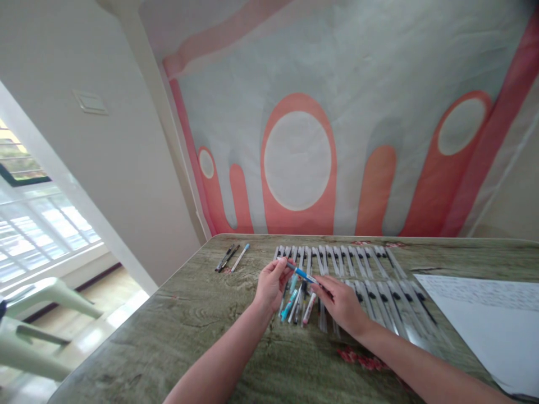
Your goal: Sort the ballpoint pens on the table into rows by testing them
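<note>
A blue pen with a grey end (301,273) is held slantwise above the table between both hands. My left hand (270,281) pinches its grey end between thumb and fingers. On the blue end, my right hand (342,303) closes its thumb and fingers. Below the pen lies a loose bunch of several pens, among them a turquoise pen (288,306) and a white and pink pen (309,308). Under and beyond the right hand, clear plastic sleeves with dark-tipped contents form a back row (337,259) and a front row (393,303); the right hand hides part of the front row.
At the table's (189,336) far left lie several dark pens (227,258) and a pen with a light blue cap (240,258). White paper sheets (497,325) rest at the right. A patterned wall (357,67) stands behind; pale green stools (46,297) are on the floor left.
</note>
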`<control>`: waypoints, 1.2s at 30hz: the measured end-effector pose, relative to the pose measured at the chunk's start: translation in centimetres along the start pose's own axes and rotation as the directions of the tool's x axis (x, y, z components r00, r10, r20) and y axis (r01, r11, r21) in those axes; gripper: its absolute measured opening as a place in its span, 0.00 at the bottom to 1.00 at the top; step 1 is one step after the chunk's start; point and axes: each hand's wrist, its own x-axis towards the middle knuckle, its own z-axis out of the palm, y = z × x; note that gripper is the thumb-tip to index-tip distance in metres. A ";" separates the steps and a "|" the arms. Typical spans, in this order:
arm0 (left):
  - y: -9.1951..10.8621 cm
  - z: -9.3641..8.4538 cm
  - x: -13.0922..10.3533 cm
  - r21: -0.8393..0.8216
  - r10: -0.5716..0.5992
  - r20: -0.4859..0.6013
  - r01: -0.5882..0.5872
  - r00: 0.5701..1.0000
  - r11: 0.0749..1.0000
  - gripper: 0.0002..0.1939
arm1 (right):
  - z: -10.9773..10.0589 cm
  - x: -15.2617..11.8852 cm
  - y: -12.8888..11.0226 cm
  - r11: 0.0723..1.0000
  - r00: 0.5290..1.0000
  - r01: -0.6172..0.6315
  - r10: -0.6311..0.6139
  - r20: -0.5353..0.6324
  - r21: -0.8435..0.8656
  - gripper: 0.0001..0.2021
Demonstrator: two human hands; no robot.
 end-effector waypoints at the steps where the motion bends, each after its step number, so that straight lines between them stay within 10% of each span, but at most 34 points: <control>1: -0.1 -0.2 0.1 0.019 -0.012 -0.028 0.012 1.000 1.000 0.11 | 0.0 -0.1 0.1 0.999 1.000 0.030 -0.031 -0.003 -0.039 0.16; 11: -0.1 1.3 -0.8 -0.093 -0.065 0.212 0.086 0.975 0.992 0.15 | 0.0 -0.2 0.4 0.983 0.999 0.018 -0.026 -0.040 -0.184 0.15; 20: -0.6 0.4 -0.5 0.159 0.010 -0.069 0.002 0.998 0.987 0.15 | 0.1 -0.3 0.3 0.957 0.988 0.149 -0.155 -0.007 -0.250 0.16; 28: -0.8 1.3 -1.1 -0.045 -0.069 0.211 0.080 0.975 0.996 0.16 | 0.2 -0.3 0.8 0.968 0.997 0.067 -0.076 -0.026 -0.243 0.15; 36: -1.3 0.3 -0.4 0.129 0.005 0.034 -0.010 0.999 0.992 0.12 | 0.1 -0.3 0.5 0.948 0.994 0.112 -0.110 0.023 -0.298 0.14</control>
